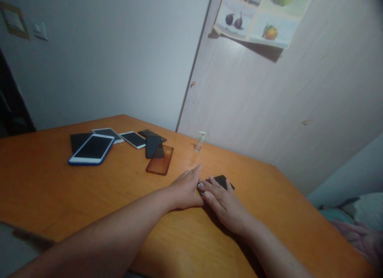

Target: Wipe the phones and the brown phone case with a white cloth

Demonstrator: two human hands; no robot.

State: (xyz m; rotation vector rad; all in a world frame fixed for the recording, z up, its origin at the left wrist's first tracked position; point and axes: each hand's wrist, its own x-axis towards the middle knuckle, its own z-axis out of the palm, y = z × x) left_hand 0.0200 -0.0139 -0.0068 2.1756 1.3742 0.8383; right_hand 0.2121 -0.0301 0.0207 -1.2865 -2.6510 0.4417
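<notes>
A black smartphone (222, 181) lies flat on the wooden table in front of me, partly covered by my hands. My left hand (187, 190) brackets its left end, the thumb at the near edge and the fingers stretched past the far side. My right hand (226, 206) rests over the phone, fingers bent down onto its surface. Under those fingertips a small white piece (201, 184), like a scrap of tissue or cloth, shows; its full shape is hidden.
A small clear pump bottle (200, 142) stands beyond my hands. Leftward lie a translucent brown phone case (160, 162), dark phones or cases (153, 146), a white phone (133, 139) and a blue-edged tablet (93, 149) overlapping other flat devices. A wall (119, 62) borders the wooden table (125, 186).
</notes>
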